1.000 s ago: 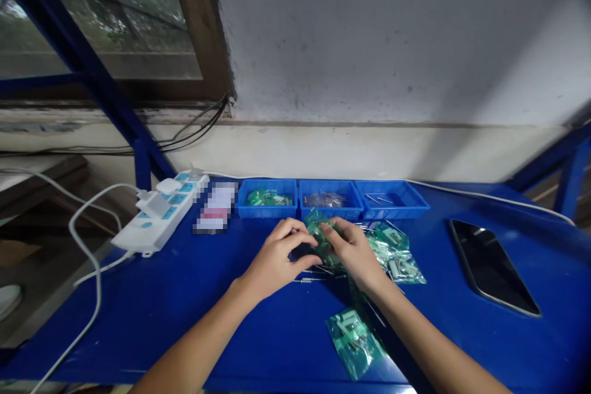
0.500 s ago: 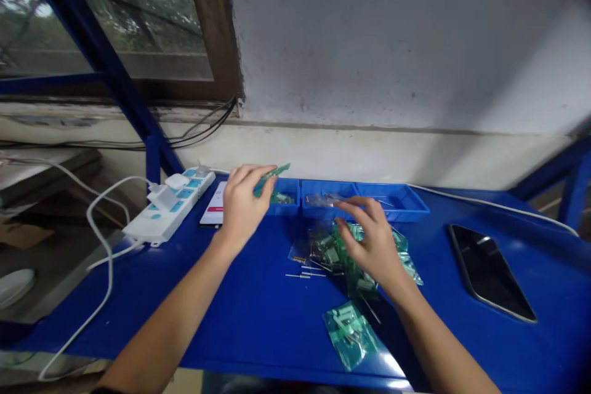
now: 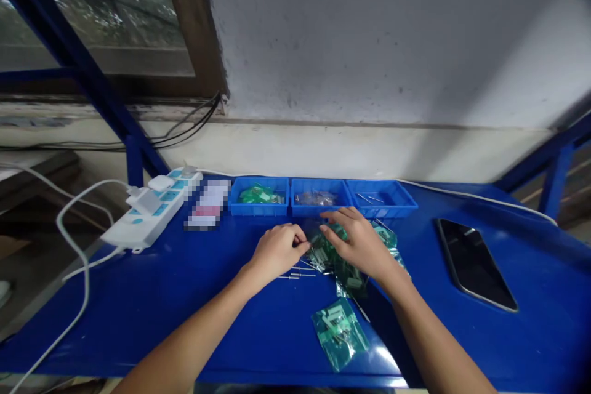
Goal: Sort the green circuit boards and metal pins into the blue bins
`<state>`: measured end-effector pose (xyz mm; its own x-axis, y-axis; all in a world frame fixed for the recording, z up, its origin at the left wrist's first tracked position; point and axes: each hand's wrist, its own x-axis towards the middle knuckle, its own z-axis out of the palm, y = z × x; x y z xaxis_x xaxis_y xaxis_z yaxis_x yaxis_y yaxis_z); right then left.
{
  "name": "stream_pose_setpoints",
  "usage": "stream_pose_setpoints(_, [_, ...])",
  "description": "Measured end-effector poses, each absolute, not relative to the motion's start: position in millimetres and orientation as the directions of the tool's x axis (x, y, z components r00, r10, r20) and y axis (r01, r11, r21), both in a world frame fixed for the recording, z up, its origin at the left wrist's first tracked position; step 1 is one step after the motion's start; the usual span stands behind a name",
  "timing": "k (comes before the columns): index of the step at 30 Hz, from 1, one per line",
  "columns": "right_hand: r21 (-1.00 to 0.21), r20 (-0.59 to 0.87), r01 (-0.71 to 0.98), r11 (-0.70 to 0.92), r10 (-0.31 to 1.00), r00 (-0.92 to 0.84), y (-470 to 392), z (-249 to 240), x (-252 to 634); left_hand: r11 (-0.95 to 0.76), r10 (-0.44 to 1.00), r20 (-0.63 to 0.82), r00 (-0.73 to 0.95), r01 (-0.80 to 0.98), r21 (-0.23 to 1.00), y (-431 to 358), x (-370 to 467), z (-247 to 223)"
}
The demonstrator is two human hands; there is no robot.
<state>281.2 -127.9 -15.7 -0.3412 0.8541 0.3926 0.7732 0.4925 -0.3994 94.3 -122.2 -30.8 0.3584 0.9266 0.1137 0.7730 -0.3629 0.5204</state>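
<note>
My left hand (image 3: 281, 250) is at the left edge of a pile of small green plastic bags (image 3: 353, 280). Its thumb and fingertips are pinched together; whatever lies between them is too small to make out. Over the pile hovers my right hand (image 3: 362, 240), thumb and index finger apart, with nothing visible in it. Several thin metal pins (image 3: 302, 275) lie just below my left fingertips. Closer to the front edge lies a single green bag (image 3: 340, 333) with white pieces and small metal parts inside.
Three blue bins stand along the back: the left bin (image 3: 261, 210) holds green bags, the middle bin (image 3: 318, 210) clear bags, the right bin (image 3: 401, 203) thin metal pins. A black phone (image 3: 475, 265) lies right; a white power strip (image 3: 152, 212) and blurred-out phone (image 3: 207, 204) lie left.
My left hand has come down from the left bin to the pile, and the green bag it held now lies in that bin. My right hand stays over the pile.
</note>
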Motion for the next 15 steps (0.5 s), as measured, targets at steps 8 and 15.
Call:
stream_pose_setpoints(8, [-0.820,0.116,0.553,0.144,0.990,-0.084,-137,-13,257,-0.692,0.692,0.667,0.277,0.520,0.501,-125,80,-21])
stream_pose_setpoints(15, [-0.760,0.355,0.566,0.320,0.933,-0.050,-141,-20,248,-0.667,0.744,0.508,0.434,0.435,0.604,-133,91,-25])
